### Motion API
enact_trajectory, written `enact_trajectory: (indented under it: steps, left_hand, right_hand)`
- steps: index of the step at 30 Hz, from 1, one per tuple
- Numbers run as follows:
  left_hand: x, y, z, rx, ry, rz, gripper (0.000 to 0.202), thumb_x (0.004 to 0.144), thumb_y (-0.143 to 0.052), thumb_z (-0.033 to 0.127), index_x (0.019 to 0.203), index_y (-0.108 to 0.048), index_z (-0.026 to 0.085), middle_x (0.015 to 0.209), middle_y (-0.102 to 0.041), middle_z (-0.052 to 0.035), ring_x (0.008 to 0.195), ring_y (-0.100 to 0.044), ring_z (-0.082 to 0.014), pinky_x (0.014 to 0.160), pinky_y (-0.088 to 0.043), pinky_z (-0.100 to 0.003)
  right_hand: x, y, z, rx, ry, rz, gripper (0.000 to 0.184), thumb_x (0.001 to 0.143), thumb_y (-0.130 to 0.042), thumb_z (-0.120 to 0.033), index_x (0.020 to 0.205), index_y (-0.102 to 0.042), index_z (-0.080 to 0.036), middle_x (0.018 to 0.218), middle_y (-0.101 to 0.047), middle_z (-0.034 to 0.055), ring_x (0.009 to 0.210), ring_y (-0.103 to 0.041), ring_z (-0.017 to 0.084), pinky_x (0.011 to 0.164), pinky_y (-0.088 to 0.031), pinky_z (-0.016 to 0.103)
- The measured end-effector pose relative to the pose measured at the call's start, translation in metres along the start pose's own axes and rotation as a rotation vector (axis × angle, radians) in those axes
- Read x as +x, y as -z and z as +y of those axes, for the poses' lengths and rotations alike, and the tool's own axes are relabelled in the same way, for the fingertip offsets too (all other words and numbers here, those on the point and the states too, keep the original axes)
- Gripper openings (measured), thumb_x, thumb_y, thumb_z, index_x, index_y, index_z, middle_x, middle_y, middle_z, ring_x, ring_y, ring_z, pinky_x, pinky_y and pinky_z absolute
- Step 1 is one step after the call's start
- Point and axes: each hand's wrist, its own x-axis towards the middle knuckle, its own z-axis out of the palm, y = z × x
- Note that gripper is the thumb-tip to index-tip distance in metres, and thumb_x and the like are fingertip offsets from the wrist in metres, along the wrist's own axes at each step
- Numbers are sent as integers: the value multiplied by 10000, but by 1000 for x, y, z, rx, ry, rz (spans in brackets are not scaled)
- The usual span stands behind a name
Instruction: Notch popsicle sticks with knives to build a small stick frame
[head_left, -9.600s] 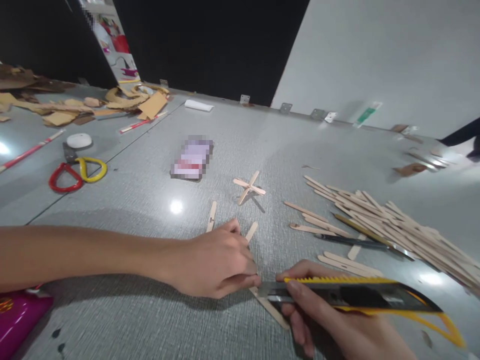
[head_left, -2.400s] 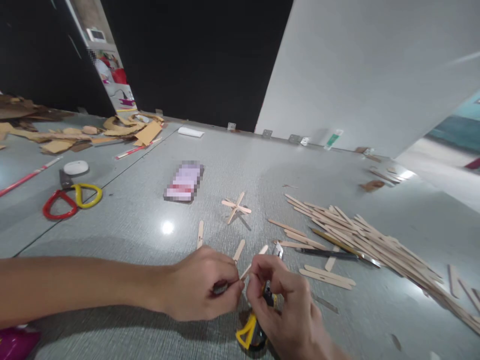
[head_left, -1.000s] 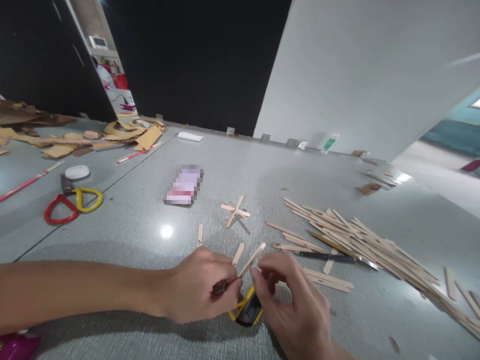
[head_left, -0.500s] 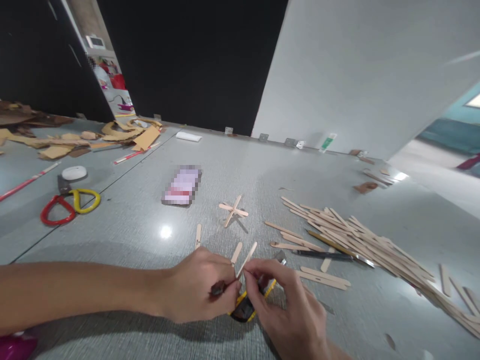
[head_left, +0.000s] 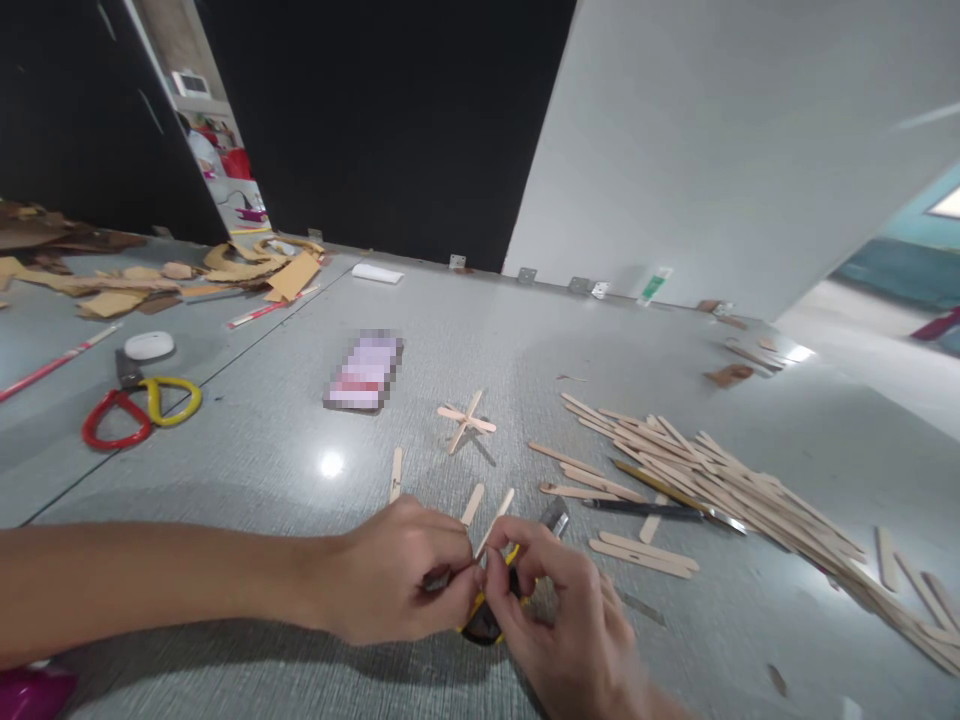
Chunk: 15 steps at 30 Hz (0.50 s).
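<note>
My left hand point(head_left: 409, 580) is closed, pinching the lower end of a short wooden craft stick point(head_left: 496, 520) that points up and away. My right hand point(head_left: 559, 620) meets it from the right, fingers curled, pinching the same stick. A yellow and black utility knife point(head_left: 501, 595) lies on the grey table point(head_left: 480, 340) just under both hands, its blade tip poking out beyond my right fingers. Two short stick pieces point(head_left: 472, 503) lie just beyond my hands.
A glued cross of sticks point(head_left: 466, 421) lies further out, a blurred card point(head_left: 364, 371) beyond it. A large pile of craft sticks point(head_left: 720, 470) spreads to the right with a dark pen. Red and yellow scissors point(head_left: 139, 405) and cardboard scraps point(head_left: 150, 275) lie left.
9.6 s ago my right hand held the knife against a stick on the table. Now the knife lies under my hands and both pinch the stick; it has tilted lower over the last second.
</note>
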Motion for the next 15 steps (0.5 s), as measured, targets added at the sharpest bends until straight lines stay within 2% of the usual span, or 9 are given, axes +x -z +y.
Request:
enact_trajectory:
  steps: [10, 15]
  left_hand:
    - [-1, -2, -2, 4, -2, 24, 310, 950, -486, 161, 641, -484, 181, 573, -450, 58, 522, -399, -84, 513, -334, -221]
    - [-2, -3, -2, 43, 31, 34, 327, 973, -475, 182, 646, -464, 185, 580, -433, 59, 536, -399, -87, 522, -335, -229]
  right_hand:
    - [-1, 0, 4, 41, 27, -36, 265, 950, -567, -23, 1052, -466, -246, 835, -708, -9, 576, -687, 136, 580, -579, 265]
    - [1, -1, 3, 78, -7, -72, 251, 946, -547, -28, 1032, -478, -253, 889, -722, 2, 670, -717, 142, 601, -572, 253]
